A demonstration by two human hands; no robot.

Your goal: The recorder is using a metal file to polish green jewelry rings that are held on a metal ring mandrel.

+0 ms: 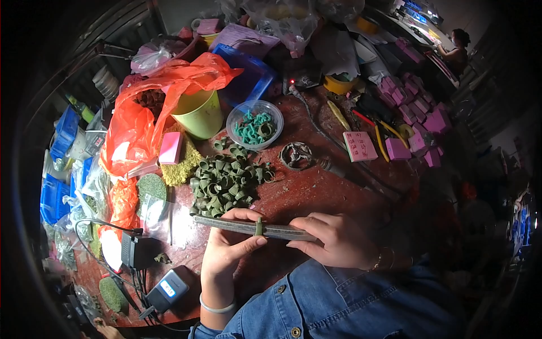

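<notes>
I've got the left hand (227,244) pinching the grey rod (220,223) at the green ring (259,227), right hand (337,241) clasping the rod; ring's probably light, maybe brittle, grip edges gently.

On the table (293,195), a heap of small rings (223,186) lies just beyond the left hand (223,247). A rod (237,227) runs crosswise from the left hand to the right hand (337,242), with a single ring (259,227) around it by the left thumb. Behind the heap stands a bowl (230,127); left of that, a bucket (202,117), then a plastic bag (127,150). Right of the bowl lies a card (360,147), and past it a pile of blocks (415,113).
</notes>
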